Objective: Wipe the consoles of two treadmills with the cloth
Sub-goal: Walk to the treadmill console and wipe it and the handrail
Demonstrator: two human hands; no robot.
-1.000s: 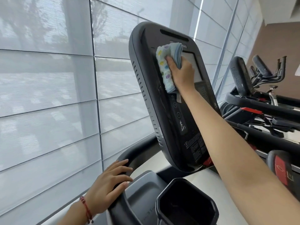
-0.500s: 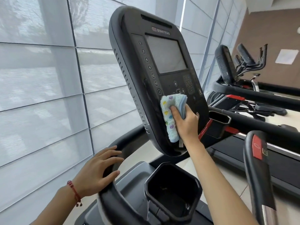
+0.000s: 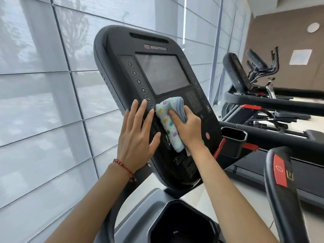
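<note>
The right hand point(image 3: 188, 128) gripped the cloth point(image 3: 169, 120), with the fingers curled over its folded upper edge and the thumb side against its face. The cloth was pale blue-green with coloured dots and was folded into a long pad. It lay pressed against the near console point(image 3: 157, 102), just below the dark screen point(image 3: 162, 73) and to the left of the small keypad point(image 3: 192, 100). Its lower end hung down past the wrist toward the printed label area.

The left hand point(image 3: 138, 137) was flat and released, holding nothing. Its straight fingers point(image 3: 144, 109) rested on the left side of the console face, beside the column of numbered buttons point(image 3: 140, 85). The fingertips lay just beside the cloth; whether they touched it could not be determined. A red bracelet point(image 3: 125, 168) sat on the left wrist.

The console was tilted back, with its brand lettering visible above the screen. A round red button point(image 3: 207, 135) sat to the right of the right hand. A black cup holder point(image 3: 182, 223) was located below the console, in the foreground.

The second console point(image 3: 235, 74) stood well apart to the right, seen from its edge, on the neighbouring treadmill point(image 3: 271, 100). A handrail with a red pad point(image 3: 281, 171) occupied the lower right. Window blinds point(image 3: 43, 102) covered the left side.
</note>
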